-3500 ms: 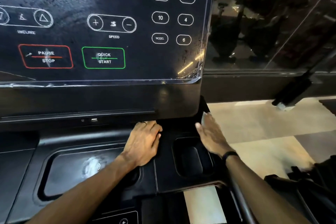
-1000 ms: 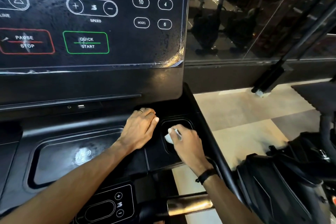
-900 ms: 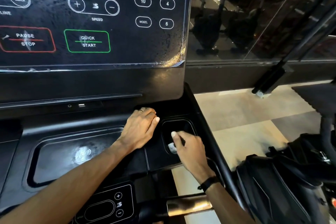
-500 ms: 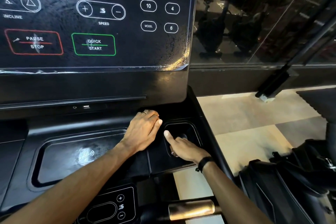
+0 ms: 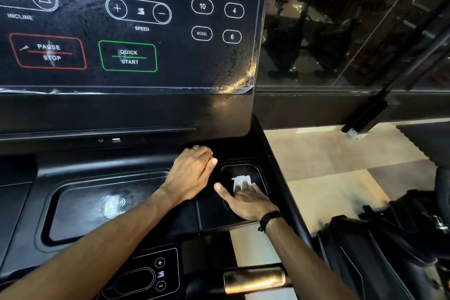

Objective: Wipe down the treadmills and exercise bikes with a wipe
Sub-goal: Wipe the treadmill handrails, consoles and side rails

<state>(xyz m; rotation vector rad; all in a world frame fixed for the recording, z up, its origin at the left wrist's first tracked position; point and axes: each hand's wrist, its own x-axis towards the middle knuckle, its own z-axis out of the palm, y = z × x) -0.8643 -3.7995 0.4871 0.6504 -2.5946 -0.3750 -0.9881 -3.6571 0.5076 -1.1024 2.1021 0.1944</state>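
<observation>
While your right hand (image 5: 246,198) presses flat into the small cup holder (image 5: 258,169) at the right end of the treadmill (image 5: 126,161) tray, keep the palm low and sweep the wipe (image 5: 240,181) around the floor of the recess and up its walls, so the corners get cleaned and not just the middle. The grip here is a spread, open-handed press, not a pinch: your fingers lie on top of the near half of the wipe and pin it to the bottom of the holder, with your thumb reaching out to the left over the rim. The far half of the white wipe pokes out beyond your fingertips, towards the back wall of the recess. I judge that a firmer press at the fingertips would stop the wipe from bunching up or sliding free as you turn.

Just to the left, your left hand (image 5: 192,173) rests palm down with loosely curled fingers on the ridge between the cup holder and the wide tray (image 5: 58,207); it holds nothing and seems to steady you. A ring (image 5: 192,149) shows on one finger.

Farther off, the console screen (image 5: 131,27) rises above the tray, streaked with wet smears, which suggests it has had its pass. Exercise bikes (image 5: 287,39) show dimly beyond the glass to the right; whether they are reflections I cannot tell.
</observation>
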